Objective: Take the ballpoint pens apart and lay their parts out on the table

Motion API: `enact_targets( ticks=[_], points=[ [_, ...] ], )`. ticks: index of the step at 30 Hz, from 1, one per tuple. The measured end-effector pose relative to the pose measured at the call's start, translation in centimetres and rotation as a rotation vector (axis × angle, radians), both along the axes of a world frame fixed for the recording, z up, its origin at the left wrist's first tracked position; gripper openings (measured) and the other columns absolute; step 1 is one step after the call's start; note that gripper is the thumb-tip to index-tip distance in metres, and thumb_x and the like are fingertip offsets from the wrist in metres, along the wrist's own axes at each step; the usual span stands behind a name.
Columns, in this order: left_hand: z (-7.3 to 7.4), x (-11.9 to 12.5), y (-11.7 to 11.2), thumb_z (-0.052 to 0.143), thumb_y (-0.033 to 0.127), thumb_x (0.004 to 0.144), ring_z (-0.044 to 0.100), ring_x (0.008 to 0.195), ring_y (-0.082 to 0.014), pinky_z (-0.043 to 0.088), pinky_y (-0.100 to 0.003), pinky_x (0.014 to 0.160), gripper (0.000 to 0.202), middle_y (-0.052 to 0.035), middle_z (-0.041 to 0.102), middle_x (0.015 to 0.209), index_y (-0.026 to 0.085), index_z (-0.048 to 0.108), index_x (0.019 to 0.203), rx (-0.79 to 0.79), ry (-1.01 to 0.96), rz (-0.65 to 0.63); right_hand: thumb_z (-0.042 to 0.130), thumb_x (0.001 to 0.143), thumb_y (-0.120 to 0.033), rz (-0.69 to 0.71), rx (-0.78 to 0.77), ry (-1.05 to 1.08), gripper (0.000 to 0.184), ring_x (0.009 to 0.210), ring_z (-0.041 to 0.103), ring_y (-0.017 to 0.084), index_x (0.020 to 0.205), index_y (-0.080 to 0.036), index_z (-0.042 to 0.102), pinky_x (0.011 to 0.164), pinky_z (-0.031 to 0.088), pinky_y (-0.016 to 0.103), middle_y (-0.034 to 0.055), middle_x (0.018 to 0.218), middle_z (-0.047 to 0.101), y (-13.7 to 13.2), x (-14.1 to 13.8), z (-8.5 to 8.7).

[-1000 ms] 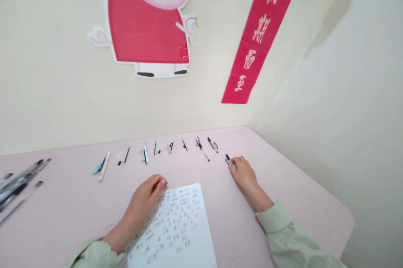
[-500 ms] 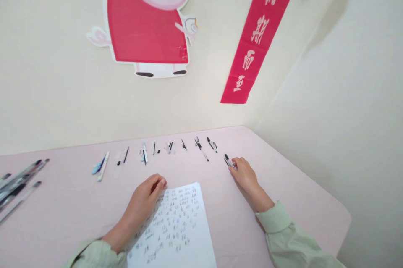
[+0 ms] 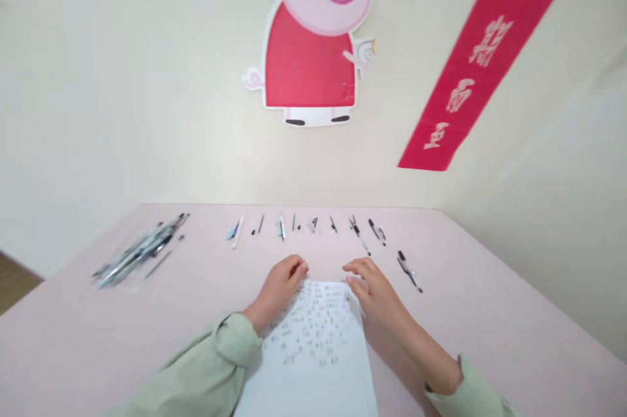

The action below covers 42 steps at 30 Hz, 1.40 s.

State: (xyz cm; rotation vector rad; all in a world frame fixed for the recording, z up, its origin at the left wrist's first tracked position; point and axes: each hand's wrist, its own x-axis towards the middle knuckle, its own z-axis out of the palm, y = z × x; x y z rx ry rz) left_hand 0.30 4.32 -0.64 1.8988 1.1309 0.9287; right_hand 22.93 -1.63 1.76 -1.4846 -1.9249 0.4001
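My left hand (image 3: 284,286) rests at the upper left edge of a white sheet of paper (image 3: 306,384) covered with handwriting on its upper part. Its fingers are curled in, and nothing shows in them. At the paper's upper right corner is my right hand (image 3: 376,293), fingers apart and thumb separate, with nothing in it. To its right lies a pen in parts (image 3: 408,271), black and clear pieces side by side. Behind the hands runs a row of small groups of pen parts, among them black pieces (image 3: 377,232), a long pen (image 3: 360,235) and a white pen (image 3: 237,234).
A blurred pile of pens (image 3: 142,250) lies at the left on the pink table (image 3: 171,351). The wall behind carries a cartoon pig cut-out (image 3: 308,64) and a red banner (image 3: 463,93) with white characters.
My right hand has let go of the pen parts at the right and moved left to the paper. The view has swung left, showing the whole pen pile. My left hand stays by the paper.
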Motion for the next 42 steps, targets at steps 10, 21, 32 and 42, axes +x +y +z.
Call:
enact_targets(
  ticks=[10,21,32,42],
  points=[
    [0.5,-2.0,-0.6,0.041,0.021,0.086,0.053,0.073,-0.0147,0.041,-0.027,0.068,0.016,-0.0013,0.057,0.079,0.019,0.056,0.082,0.139,0.036,0.273,0.045,0.084,-0.010,0.207,-0.031,0.025,0.022,0.096,0.052,0.024,0.098,-0.020,0.059,0.085,0.042,0.040,0.0092,0.099,0.058,2.6,-10.5,-2.1],
    [3.1,-17.9,-0.7,0.041,0.021,0.087,0.054,0.103,-0.0287,0.038,-0.041,0.084,0.026,-0.0128,0.060,0.106,0.016,0.057,0.106,0.344,0.953,0.783,0.045,0.086,-0.014,0.273,-0.071,0.137,0.018,0.095,0.053,0.022,0.091,-0.021,0.061,0.085,0.041,0.036,0.0062,0.096,0.059,3.0,-9.1,-2.8],
    [1.8,-18.6,-0.9,0.038,0.024,0.086,0.058,0.084,-0.0249,0.044,-0.036,0.074,0.020,-0.0105,0.060,0.088,0.015,0.055,0.092,0.178,0.804,0.763,0.047,0.086,-0.018,0.260,-0.083,0.161,0.015,0.094,0.054,0.021,0.091,-0.021,0.062,0.085,0.041,0.036,0.0060,0.095,0.060,2.9,-9.2,-2.6],
    [3.2,-3.0,-1.6,0.040,0.025,0.089,0.057,0.082,-0.0157,0.046,-0.027,0.071,0.016,-0.0040,0.056,0.093,0.021,0.055,0.095,0.278,0.260,-0.003,0.048,0.087,-0.053,0.094,-0.281,0.877,0.038,0.071,0.058,0.015,0.104,-0.021,0.059,0.066,0.045,0.029,0.0029,0.076,0.062,4.5,-8.5,-2.4]
  ],
)
